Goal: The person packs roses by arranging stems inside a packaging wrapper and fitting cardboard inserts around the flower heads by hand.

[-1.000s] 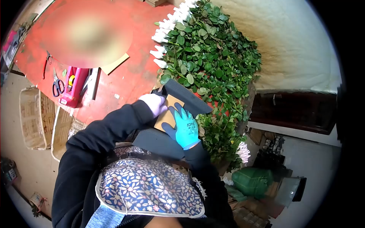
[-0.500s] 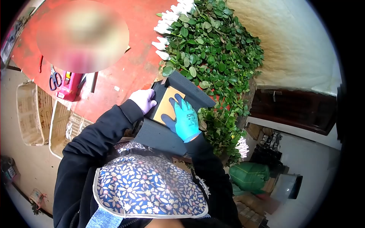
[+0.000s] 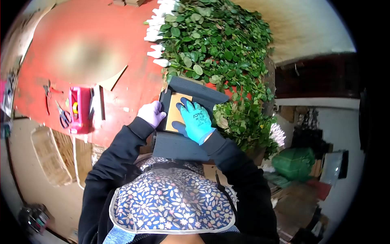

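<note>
My left hand (image 3: pixel 151 114), in a thin purple glove, is closed at the left edge of a black corrugated board (image 3: pixel 185 147). The board has raised, folded flaps on its far and near sides. A tan cardboard piece (image 3: pixel 174 113) lies on its middle part. Over that cardboard rests my right hand (image 3: pixel 196 120), in a teal glove with dark fingertips, its fingers spread and lying flat. Part of the cardboard is hidden under the palm. Leafy green rose stems (image 3: pixel 219 44) lie just beyond and to the right, with white-wrapped heads (image 3: pixel 156 34) at their left ends.
On the red table (image 3: pixel 134 87) at left are a pink tape dispenser (image 3: pixel 81 110), scissors (image 3: pixel 63 115), pliers (image 3: pixel 48 95) and a triangular tan scrap (image 3: pixel 113 79). Plastic baskets (image 3: pixel 53 156) stand below the left edge. A green bundle (image 3: pixel 293 163) sits at lower right.
The camera view has turned and shifted, so the table tools and baskets show more fully. Both hands stay at the board, with the right one still flat on the cardboard.
</note>
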The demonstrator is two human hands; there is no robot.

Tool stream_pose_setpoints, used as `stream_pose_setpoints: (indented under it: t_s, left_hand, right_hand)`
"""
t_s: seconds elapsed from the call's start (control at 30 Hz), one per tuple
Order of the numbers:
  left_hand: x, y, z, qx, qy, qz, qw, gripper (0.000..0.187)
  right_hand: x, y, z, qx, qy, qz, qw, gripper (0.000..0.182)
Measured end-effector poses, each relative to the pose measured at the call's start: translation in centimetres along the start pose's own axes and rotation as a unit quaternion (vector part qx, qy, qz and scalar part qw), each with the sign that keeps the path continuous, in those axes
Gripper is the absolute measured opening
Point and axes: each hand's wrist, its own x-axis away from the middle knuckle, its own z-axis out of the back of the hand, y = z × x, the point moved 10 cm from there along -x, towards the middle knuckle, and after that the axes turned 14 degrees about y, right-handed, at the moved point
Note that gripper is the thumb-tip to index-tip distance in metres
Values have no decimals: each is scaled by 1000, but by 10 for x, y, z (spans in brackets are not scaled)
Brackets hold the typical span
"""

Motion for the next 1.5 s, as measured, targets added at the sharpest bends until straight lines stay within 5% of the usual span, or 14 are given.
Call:
stream_pose_setpoints:
  t_s: [0.13, 0.3, 0.4, 0.5, 0.7, 0.9, 1.2, 1.23, 1.37, 1.43, 1.5]
  left_hand:
    - [-1, -4, -3, 6, -32, 41, 999, 27]
    - [2, 4, 16, -28, 20, -32, 999, 22]
    - [2, 36, 26, -88, 9, -107, 990, 29]
    - [3, 76, 14, -50, -40, -212, 975, 56]
    - [-4, 82, -11, -134, -104, -194, 966, 65]
    - [0, 90, -17, -129, -95, -200, 967, 61]
    - [7, 95, -11, -180, -78, -181, 964, 64]
    - [7, 95, -12, -191, -89, -169, 963, 63]
    - [8, 94, -12, -188, -83, -161, 965, 63]
    - [9, 102, -9, -193, -70, -172, 963, 62]
    - [9, 99, -11, -207, -87, -151, 963, 63]
  right_hand:
    - [7, 4, -6, 10, -7, -15, 1000, 69]
    - [10, 8, -6, 15, -27, -38, 999, 68]
    - [9, 8, -3, 8, -30, -42, 999, 66]
    - [11, 6, -1, 6, 4, -26, 1000, 67]
    - [11, 8, 1, -24, -38, -43, 998, 69]
    - [25, 12, 22, -102, 71, -28, 992, 61]
    - [23, 8, 36, -76, -38, 77, 993, 49]
    - [8, 13, 49, -124, -93, 75, 985, 42]
    - [-64, 113, 121, -102, 214, 5, 972, 35]
    - [-105, 180, 85, -81, 105, -128, 983, 38]
    - [-133, 208, 38, 99, 139, -48, 984, 28]
